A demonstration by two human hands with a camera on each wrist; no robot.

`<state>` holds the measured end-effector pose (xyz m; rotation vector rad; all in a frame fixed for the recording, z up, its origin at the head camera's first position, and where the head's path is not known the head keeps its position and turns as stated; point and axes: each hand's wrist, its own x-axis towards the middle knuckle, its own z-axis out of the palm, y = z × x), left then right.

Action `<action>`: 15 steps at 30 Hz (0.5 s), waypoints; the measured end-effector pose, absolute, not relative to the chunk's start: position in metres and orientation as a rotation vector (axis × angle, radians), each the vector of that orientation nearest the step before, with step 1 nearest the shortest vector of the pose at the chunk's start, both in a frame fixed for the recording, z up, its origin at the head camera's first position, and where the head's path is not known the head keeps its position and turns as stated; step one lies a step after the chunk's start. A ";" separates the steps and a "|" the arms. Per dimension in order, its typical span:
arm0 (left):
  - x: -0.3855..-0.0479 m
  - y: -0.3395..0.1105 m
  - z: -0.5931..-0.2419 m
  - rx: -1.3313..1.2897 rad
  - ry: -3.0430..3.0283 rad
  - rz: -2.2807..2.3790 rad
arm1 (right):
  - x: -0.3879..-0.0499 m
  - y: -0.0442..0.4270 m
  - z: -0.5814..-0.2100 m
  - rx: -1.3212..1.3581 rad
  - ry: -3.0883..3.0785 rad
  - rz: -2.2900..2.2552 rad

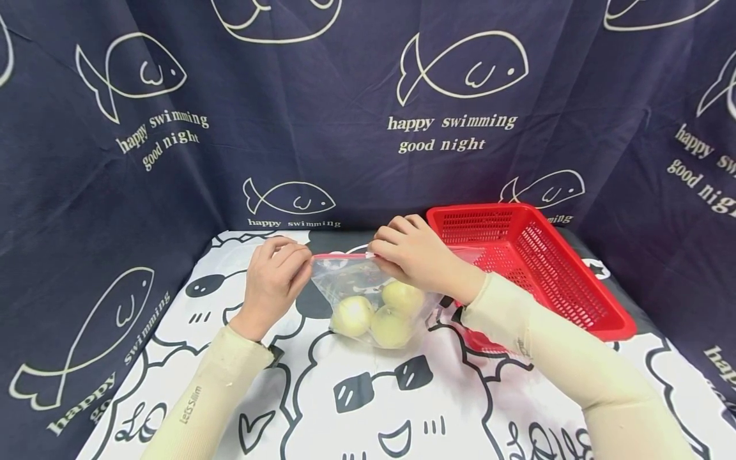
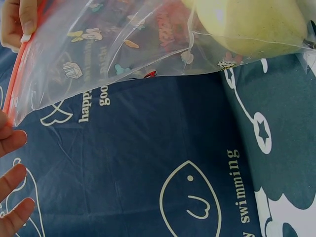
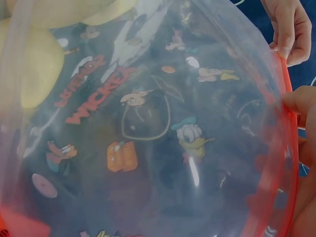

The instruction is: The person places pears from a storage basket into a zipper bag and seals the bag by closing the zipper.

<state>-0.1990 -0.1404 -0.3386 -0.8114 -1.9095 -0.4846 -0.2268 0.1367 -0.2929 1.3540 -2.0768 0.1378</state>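
Note:
A clear zip bag (image 1: 339, 278) with a red zip edge and printed cartoon figures hangs between my hands. Three pale yellow-green round fruits (image 1: 352, 315) lie in its bottom. My left hand (image 1: 273, 278) pinches the left end of the zip edge. At the white slider (image 1: 369, 254), my right hand (image 1: 411, 255) pinches the zip, with its fingers partly hiding the strip's right part. In the left wrist view the slider (image 2: 25, 37) shows beneath the right hand's fingertips. The right wrist view shows the left hand (image 3: 292, 29) at the far end of the red strip (image 3: 289, 148).
A red perforated basket (image 1: 575, 300) stands to the right, behind and beside my right forearm. The table cover (image 1: 368, 421) is white with black cartoon drawings. Dark blue cloth (image 1: 345, 128) printed with fish rises at the back and on both sides.

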 end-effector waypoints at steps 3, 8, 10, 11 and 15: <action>-0.199 -0.140 -0.338 -0.800 -1.917 -0.490 | -0.227 0.140 -0.293 1.349 -2.080 0.144; -0.199 -0.141 -0.338 -0.787 -1.918 -0.499 | -0.227 0.147 -0.294 1.346 -2.079 0.153; -0.199 -0.142 -0.339 -0.786 -1.916 -0.501 | -0.228 0.149 -0.294 1.343 -2.081 0.158; -0.199 -0.142 -0.339 -0.786 -1.915 -0.499 | -0.228 0.150 -0.294 1.341 -2.076 0.159; -0.199 -0.143 -0.339 -0.786 -1.915 -0.490 | -0.228 0.155 -0.295 1.334 -2.065 0.159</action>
